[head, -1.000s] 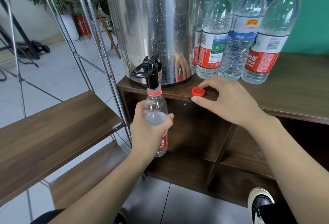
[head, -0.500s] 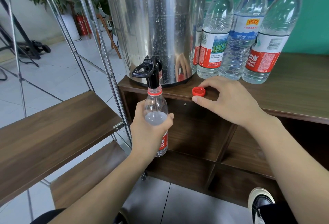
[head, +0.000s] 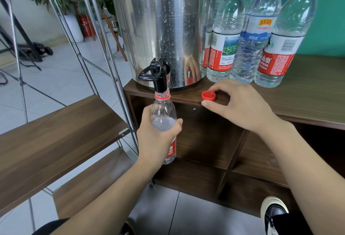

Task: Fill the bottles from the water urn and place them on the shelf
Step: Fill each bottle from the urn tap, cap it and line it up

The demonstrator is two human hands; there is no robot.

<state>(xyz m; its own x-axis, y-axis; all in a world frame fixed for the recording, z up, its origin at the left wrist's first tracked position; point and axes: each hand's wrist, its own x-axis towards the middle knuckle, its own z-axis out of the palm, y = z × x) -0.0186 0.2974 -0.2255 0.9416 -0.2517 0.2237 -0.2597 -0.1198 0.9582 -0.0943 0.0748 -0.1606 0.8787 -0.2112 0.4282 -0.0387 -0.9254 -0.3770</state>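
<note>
My left hand [head: 158, 139] grips a clear plastic bottle [head: 163, 111] with a red neck ring, its mouth up against the black tap [head: 158, 77] of the steel water urn [head: 160, 29]. Water stands high in the bottle, near its shoulder. The bottle's red cap [head: 208, 96] lies open side up on the wooden cabinet top [head: 308, 96]. My right hand [head: 237, 106] rests beside the cap, with thumb and a fingertip touching it. A wooden shelf [head: 56, 141] on a metal frame stands to the left.
Several capped bottles [head: 248, 35] stand on the cabinet top right of the urn, against a green wall. A lower shelf board [head: 89, 184] sits beneath the first. Open cabinet compartments are below the top. My shoe [head: 274, 212] shows at bottom right on the tiled floor.
The water level in the bottle has risen slightly. Both hands have stayed where they were.
</note>
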